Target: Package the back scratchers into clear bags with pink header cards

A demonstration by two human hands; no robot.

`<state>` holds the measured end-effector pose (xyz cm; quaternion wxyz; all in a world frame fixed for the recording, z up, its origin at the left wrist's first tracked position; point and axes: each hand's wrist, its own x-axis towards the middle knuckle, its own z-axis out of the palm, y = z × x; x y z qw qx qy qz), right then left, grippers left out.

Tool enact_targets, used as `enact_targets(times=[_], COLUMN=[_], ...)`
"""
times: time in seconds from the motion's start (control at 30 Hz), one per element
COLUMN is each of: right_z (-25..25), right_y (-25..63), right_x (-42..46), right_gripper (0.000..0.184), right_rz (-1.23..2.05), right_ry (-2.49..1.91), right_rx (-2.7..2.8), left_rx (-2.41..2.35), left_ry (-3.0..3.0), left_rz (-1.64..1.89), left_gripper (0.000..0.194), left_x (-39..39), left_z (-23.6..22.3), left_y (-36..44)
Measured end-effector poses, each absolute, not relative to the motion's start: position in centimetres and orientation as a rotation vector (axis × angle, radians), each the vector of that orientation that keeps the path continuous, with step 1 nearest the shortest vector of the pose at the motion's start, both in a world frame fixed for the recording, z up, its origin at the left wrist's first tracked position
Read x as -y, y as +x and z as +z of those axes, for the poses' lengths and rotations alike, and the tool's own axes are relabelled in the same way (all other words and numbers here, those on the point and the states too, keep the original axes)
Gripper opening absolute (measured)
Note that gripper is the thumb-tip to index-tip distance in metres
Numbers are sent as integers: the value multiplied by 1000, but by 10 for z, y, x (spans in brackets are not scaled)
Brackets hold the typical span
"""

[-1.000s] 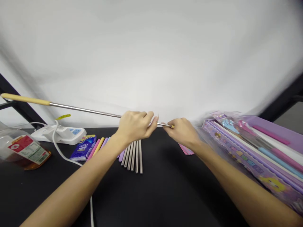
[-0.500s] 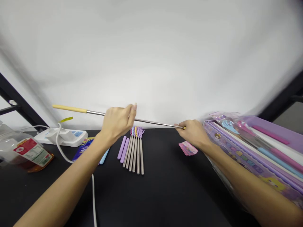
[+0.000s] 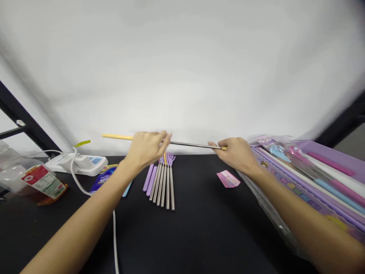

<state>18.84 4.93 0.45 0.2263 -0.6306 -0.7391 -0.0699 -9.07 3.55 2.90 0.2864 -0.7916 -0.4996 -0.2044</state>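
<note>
A telescopic steel rod [image 3: 194, 144] with a yellow grip [image 3: 116, 136] runs level across the view, above the back edge of the black table [image 3: 199, 236]. My left hand [image 3: 146, 150] closes around the rod just right of the grip. My right hand [image 3: 236, 154] pinches the rod's small yellow tip. Below my left hand lies a row of several steel utensils with coloured ends [image 3: 164, 182], next to two purple sticks [image 3: 149, 179]. A small stack of pink cards [image 3: 228, 179] lies below my right hand, not touching it.
A large purple packaged toy set [image 3: 308, 179] fills the right of the table. At the left stand a labelled plastic jar [image 3: 42, 182], a white power strip [image 3: 82, 164] with a white cable [image 3: 114, 243], and a blue packet [image 3: 102, 177]. A white backdrop rises behind.
The rod has shortened, its yellow grip sliding right toward my left hand. My right hand has moved slightly right and the head view has shifted slightly.
</note>
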Motion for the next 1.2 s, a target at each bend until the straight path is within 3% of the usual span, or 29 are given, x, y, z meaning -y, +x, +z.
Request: enact_targets(times=[0.13,0.33,0.6,0.83,1.03,1.2], right_z=[6,10,4,6,12,24], right_y=[201,165,195,161,150,172], right_x=[-53,-46,-53,-36,-28,-30], right_gripper=[54,41,38,35,29,28], right_rz=[-221,-301,-302,-359,-296,-33], right_ry=[-1763,-1713,-1813,-1825,-1686,-1521], right_rx=[2002,2131,2114,2121,2138,2195], left_rx=[1467,1320,1480,1443,1357,1138], left_ry=[-1945,-2214,-2107,-2247,-2428,-2661], left_rz=[-575,-628,-590,-751,-603,-432], left_gripper=[57,58,64,65,57,36], left_x=[-41,-33,-49,-35,-31,-28], left_z=[30,23,21,13,20,28], left_y=[-103,-63,-93,-54,-55,-58])
